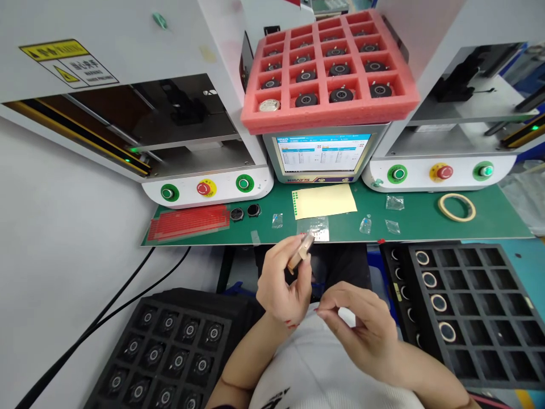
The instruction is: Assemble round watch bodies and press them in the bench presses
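My left hand [283,287] holds a small pale gold metallic part [300,254] between thumb and fingers, just off the front edge of the green bench [344,230]. To its right, my right hand [361,324] is raised over my lap with thumb and index finger pinched together; a tiny reddish bit [316,310] shows at the fingertips. The two hands are apart. Beyond them on the bench lie a clear bag with a white label [320,232] and a cream sheet with green dots [326,201].
A pink foam tray [330,116] of round parts rests above the monitor [326,156], between two white machines with buttons. Two watch-like discs [237,214], red strips [189,222] and a tape roll [457,208] lie on the bench. Black trays stand lower left [159,301] and right [462,318].
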Available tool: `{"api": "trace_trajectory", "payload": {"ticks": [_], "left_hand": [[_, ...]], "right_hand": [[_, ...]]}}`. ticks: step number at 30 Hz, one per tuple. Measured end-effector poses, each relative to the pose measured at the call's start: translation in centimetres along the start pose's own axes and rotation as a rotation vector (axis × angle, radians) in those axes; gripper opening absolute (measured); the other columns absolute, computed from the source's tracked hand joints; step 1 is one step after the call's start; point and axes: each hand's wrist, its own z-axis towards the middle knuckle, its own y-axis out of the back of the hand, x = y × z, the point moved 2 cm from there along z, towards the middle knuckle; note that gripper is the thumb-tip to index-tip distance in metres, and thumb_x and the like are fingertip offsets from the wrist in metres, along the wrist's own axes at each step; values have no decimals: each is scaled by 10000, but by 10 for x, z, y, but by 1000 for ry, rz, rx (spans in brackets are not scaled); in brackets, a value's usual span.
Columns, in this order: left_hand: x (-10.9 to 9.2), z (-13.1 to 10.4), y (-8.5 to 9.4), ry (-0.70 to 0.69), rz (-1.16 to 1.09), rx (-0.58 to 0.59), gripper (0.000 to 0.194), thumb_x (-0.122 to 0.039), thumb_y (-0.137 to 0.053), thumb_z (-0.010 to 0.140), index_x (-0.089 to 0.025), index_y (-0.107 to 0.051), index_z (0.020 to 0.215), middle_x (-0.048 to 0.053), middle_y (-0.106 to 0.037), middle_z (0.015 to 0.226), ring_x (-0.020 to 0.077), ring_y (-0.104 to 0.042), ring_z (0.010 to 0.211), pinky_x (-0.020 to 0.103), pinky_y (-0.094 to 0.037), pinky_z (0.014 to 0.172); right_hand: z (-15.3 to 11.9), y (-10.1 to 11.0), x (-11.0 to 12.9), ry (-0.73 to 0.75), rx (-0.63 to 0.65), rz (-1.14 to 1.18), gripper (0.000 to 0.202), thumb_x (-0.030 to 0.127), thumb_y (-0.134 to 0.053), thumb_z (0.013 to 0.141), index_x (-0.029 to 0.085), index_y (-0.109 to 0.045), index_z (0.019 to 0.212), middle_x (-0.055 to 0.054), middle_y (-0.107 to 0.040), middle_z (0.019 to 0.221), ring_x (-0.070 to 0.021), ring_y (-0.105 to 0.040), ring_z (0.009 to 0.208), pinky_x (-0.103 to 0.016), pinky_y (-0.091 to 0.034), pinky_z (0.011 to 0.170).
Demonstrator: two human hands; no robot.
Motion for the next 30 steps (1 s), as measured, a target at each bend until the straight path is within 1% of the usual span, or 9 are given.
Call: {"api": "trace_trajectory", "payload": {"ticks": [2, 5, 8, 10, 13, 16, 19, 24, 30], "left_hand": [[1, 2, 0, 211, -138, 91, 210, -131, -568, 905, -173, -577, 1110, 75, -713, 1054, 159, -712, 900, 291, -591, 808], [-2, 4, -2, 536, -492, 310, 85, -196, -541, 937, -186, -498, 1009, 75, -736, 1037, 157, -736, 835, 281, -612, 753], [-9, 2, -2, 661, -687, 457, 96, -209, -543, 938, -206, -449, 954, 79, -740, 1061, 184, -736, 897, 313, -614, 789], [-12, 0, 0, 629, -636, 523, 87, -199, -548, 935, -200, -522, 1018, 80, -728, 1108, 191, -707, 1003, 306, -588, 866], [-16, -1, 7, 478, -518, 603, 252, -185, -531, 939, -202, -614, 1177, 71, -706, 1174, 181, -664, 1092, 262, -543, 936], [-16, 1, 13, 352, -544, 695, 380, -206, -504, 946, -203, -568, 1320, 92, -657, 1270, 195, -661, 1086, 266, -546, 916], [-10, 2, 15, 358, -648, 780, 451, -210, -551, 921, -216, -531, 1372, 112, -609, 1334, 234, -635, 1129, 309, -549, 922], [-1, 2, 12, 448, -894, 755, 540, -153, -743, 781, -292, -609, 1285, 83, -666, 1241, 198, -695, 935, 289, -592, 798], [4, 0, 12, 394, -785, 697, 550, -162, -811, 710, -299, -662, 1221, 59, -691, 1218, 206, -672, 1044, 312, -532, 953]], "right_hand": [[1, 4, 1, -62, -31, 101, 93, 71, -617, 837, 154, -645, 808, -26, -651, 660, -127, -608, 577, -232, -499, 506], [4, 10, -3, -204, -135, 302, 73, 108, -671, 818, 175, -671, 788, 0, -641, 656, -92, -568, 514, -196, -471, 447], [7, 10, -9, -329, -187, 487, 51, 140, -709, 801, 186, -690, 791, 17, -630, 661, -69, -542, 466, -170, -449, 403], [7, 9, -12, -386, -204, 562, 40, 155, -715, 803, 188, -694, 790, 20, -629, 662, -69, -562, 481, -171, -485, 439], [6, 9, -16, -442, -213, 654, 40, 169, -712, 816, 194, -700, 788, 19, -650, 659, -79, -610, 559, -178, -539, 553], [6, 14, -19, -518, -172, 750, 42, 197, -726, 817, 212, -711, 781, 13, -690, 684, -88, -643, 641, -181, -550, 633], [8, 21, -21, -606, -90, 842, 49, 228, -743, 809, 217, -722, 766, 12, -697, 684, -92, -647, 641, -185, -539, 628], [8, 26, -16, -625, -20, 873, 45, 228, -743, 811, 220, -722, 772, 15, -693, 720, -97, -638, 685, -214, -522, 682], [5, 21, -11, -620, 38, 936, 73, 224, -713, 834, 195, -701, 769, -15, -712, 748, -135, -659, 720, -280, -531, 713]]}}
